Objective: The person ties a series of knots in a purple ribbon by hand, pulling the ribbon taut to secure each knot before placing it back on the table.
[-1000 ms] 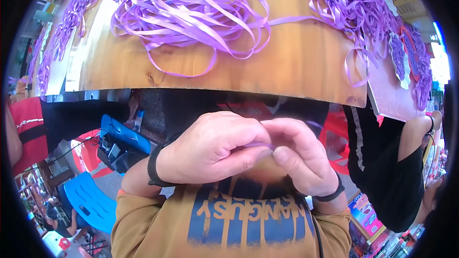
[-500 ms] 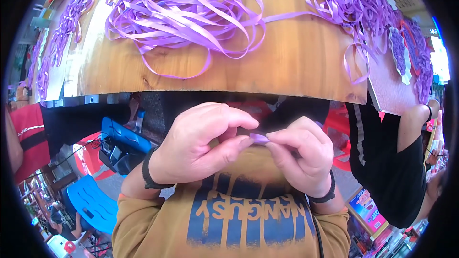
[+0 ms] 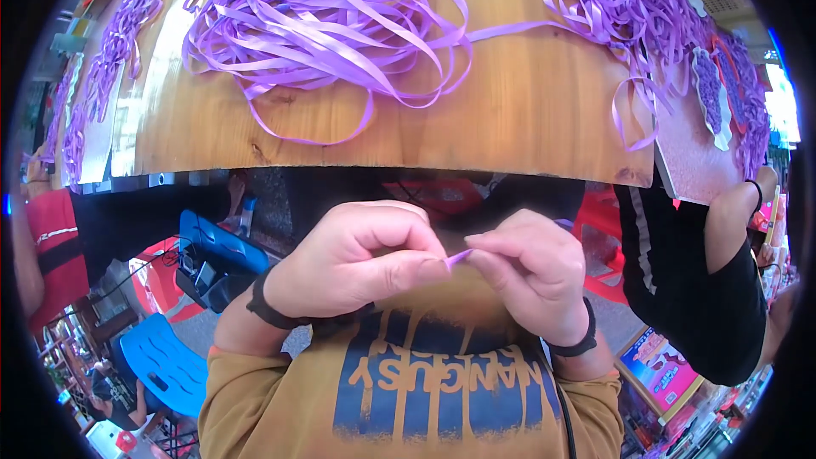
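Before the near edge of a wooden table (image 3: pixel 408 140), the wearer's two hands meet just above the chest of a brown shirt (image 3: pixel 255 399) with a dark blue print. The left hand (image 3: pixel 353 259) has its thumb and forefinger pinched together on one end of a short purple ribbon segment (image 3: pixel 460 258); the right hand (image 3: pixel 534 272) is likewise clamped on the other end, its thumb and forefinger brought together. The segment spans the narrow gap between the two sets of fingertips, rising slightly toward the right; how much ribbon lies inside either grip cannot be told. Each wrist bears a black band.

On the tabletop, left of centre, rests a loose coil of purple ribbon (image 3: pixel 323 25), one loop of which sags toward the near edge. A single flat strand (image 3: pixel 514 31) runs from it to a tangled ribbon heap (image 3: pixel 625 21) at the upper right. Further purple ribbon (image 3: pixel 127 30) lies along the far left side.

To the right sits a person in black clothing (image 3: pixel 701 314); at the left margin appears a red garment (image 3: pixel 53 238). Lower left is a blue plastic seat (image 3: pixel 161 361); lower right, a framed colour poster (image 3: pixel 659 370).
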Motion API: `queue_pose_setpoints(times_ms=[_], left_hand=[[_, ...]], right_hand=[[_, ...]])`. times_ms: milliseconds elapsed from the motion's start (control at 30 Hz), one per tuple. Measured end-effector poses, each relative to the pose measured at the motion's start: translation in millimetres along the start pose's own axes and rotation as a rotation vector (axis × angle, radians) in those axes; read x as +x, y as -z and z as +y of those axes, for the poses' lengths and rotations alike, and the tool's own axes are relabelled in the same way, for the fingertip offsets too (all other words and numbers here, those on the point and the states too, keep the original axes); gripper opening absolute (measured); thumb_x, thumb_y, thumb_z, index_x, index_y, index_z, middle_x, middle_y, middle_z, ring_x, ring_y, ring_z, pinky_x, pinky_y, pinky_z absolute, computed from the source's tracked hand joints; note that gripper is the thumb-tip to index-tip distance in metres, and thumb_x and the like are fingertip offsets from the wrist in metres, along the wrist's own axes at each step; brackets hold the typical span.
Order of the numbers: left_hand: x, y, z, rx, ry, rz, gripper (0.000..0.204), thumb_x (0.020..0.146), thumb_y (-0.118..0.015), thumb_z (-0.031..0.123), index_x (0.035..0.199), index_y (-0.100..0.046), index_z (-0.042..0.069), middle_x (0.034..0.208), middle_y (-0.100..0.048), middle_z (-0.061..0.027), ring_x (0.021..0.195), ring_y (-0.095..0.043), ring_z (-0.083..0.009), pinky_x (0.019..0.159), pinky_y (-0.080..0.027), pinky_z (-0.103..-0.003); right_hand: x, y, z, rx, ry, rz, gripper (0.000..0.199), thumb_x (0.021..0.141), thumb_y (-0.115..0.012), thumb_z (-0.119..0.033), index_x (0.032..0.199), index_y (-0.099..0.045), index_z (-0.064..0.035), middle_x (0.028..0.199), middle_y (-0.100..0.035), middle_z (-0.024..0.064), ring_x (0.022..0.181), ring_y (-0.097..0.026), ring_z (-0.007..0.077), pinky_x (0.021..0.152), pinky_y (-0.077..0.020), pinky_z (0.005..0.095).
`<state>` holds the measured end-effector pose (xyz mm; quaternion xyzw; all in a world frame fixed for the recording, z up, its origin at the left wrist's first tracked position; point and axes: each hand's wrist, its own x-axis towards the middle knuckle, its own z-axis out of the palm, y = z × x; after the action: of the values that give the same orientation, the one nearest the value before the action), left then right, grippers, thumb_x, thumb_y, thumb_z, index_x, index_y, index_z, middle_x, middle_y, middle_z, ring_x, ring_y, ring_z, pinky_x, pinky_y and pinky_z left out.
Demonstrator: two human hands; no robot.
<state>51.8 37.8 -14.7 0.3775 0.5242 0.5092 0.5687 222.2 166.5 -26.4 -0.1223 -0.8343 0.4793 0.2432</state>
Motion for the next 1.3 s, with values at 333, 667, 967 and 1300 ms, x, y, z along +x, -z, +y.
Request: queue_pose_setpoints(times_ms=[333, 667, 967, 1300], left_hand=[[20, -18, -9, 0.788, -0.444, 0.215, 0.005, 0.078, -0.064, 0.007, 0.081, -0.063, 0.003, 0.067, -0.056, -0.006, 0.061, -0.054, -0.0218, 0.059, -0.041, -0.03], [19, -15, -2, 0.163, -0.017, -0.083, 0.01, 0.088, -0.052, 0.009, 0.085, -0.057, 0.001, 0.076, -0.052, -0.0073, 0.067, -0.05, -0.0154, 0.06, -0.041, -0.027], [15, -16, -1, -0.041, 0.114, -0.127, 0.01, 0.086, -0.057, 0.009, 0.09, -0.056, 0.0, 0.085, -0.051, -0.0016, 0.076, -0.047, -0.0079, 0.067, -0.038, -0.022], [17, -17, -7, -0.532, 0.323, -0.192, 0.011, 0.089, -0.055, 0.013, 0.095, -0.052, 0.004, 0.088, -0.051, 0.0015, 0.079, -0.047, -0.0052, 0.071, -0.039, -0.02]], right_hand=[[-4, -3, -1, -0.175, 0.043, 0.022, 0.017, 0.067, -0.071, 0.005, 0.082, -0.063, 0.0016, 0.067, -0.059, 0.0107, 0.057, -0.056, 0.0217, 0.05, -0.0442, 0.0283], [-4, 5, -1, 0.066, -0.026, 0.009, 0.025, 0.069, -0.069, 0.007, 0.093, -0.065, 0.0005, 0.083, -0.064, 0.0114, 0.076, -0.063, 0.0205, 0.069, -0.0499, 0.0272], [-9, 10, -3, 0.066, -0.004, 0.015, 0.019, 0.068, -0.069, 0.007, 0.085, -0.065, -0.002, 0.082, -0.063, 0.0096, 0.073, -0.062, 0.0188, 0.061, -0.0484, 0.0259], [-14, 8, -5, -0.077, 0.15, 0.068, 0.025, 0.065, -0.07, 0.008, 0.087, -0.064, -0.0018, 0.081, -0.063, 0.01, 0.071, -0.063, 0.0209, 0.06, -0.0503, 0.0273]])
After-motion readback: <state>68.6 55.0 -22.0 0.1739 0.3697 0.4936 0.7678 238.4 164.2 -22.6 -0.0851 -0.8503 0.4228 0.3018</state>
